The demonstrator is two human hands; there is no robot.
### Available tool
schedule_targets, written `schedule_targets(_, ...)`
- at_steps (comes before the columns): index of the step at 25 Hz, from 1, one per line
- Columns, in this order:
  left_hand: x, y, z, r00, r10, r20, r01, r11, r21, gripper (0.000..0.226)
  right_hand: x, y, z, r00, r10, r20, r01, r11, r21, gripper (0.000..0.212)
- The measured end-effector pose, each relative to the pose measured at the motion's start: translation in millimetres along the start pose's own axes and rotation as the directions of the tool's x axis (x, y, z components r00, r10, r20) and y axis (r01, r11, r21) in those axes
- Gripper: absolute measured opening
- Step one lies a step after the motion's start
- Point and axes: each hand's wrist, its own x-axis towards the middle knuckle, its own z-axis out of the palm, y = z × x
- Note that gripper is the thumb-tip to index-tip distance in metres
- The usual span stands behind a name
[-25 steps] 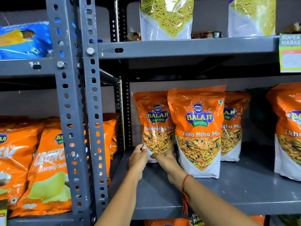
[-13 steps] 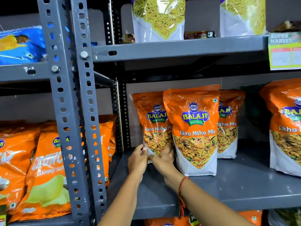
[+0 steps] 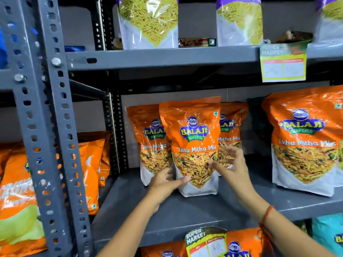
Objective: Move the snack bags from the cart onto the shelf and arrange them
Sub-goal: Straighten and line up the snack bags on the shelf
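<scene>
Three orange Balaji Tikha Mitha Mix bags stand upright on the grey middle shelf [image 3: 185,210]. The front bag [image 3: 193,130] overlaps a left bag [image 3: 146,130] and a right bag [image 3: 232,127] behind it. My left hand [image 3: 165,186] is at the front bag's lower left corner, thumb lying across its white base, fingers apart. At the bag's right edge my right hand [image 3: 232,167] hovers with spread, blurred fingers. Neither hand clearly grips the bag. The cart is out of view.
A larger bag of the same mix [image 3: 304,138] stands at the shelf's right. A perforated grey post [image 3: 48,127] rises on the left, with orange chip bags [image 3: 18,191] beyond it. Yellow sev bags [image 3: 148,21] fill the upper shelf. A price tag [image 3: 283,64] hangs from its edge.
Both hands have left the base of the left rear bag. They now sit on either side of the front bag, the right hand having swung to its right edge.
</scene>
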Motion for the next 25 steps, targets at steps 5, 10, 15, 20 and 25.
schedule_targets(5,6.3,-1.2,13.8,0.997,-0.061,0.042,0.064,0.996,-0.062,0.060,13.3,31.5,-19.5,0.810,0.323,0.489,-0.163,0.926,-0.340,0.082)
schedule_targets(10,-5.8,0.4,15.0,1.000,0.001,-0.021,-0.003,0.997,-0.075,0.047,8.1,25.9,-15.1,0.856,0.232,0.462,-0.129,0.961,-0.244,0.081)
schedule_targets(15,-31.8,7.3,-20.1,0.995,0.055,-0.085,-0.064,0.992,-0.112,0.046,-0.5,4.0,8.5,0.852,0.104,0.513,-0.030,0.988,-0.151,0.083)
schedule_targets(20,-61.7,-1.7,-57.4,0.985,0.044,-0.165,-0.067,0.988,-0.137,0.044,-20.1,1.1,48.2,0.838,0.068,0.542,0.000,0.992,-0.125,0.087)
schedule_targets(25,-72.9,-20.0,-66.4,0.992,-0.008,-0.125,-0.009,0.991,-0.132,0.040,-36.3,16.5,66.9,0.820,0.121,0.559,-0.020,0.983,-0.184,0.076)
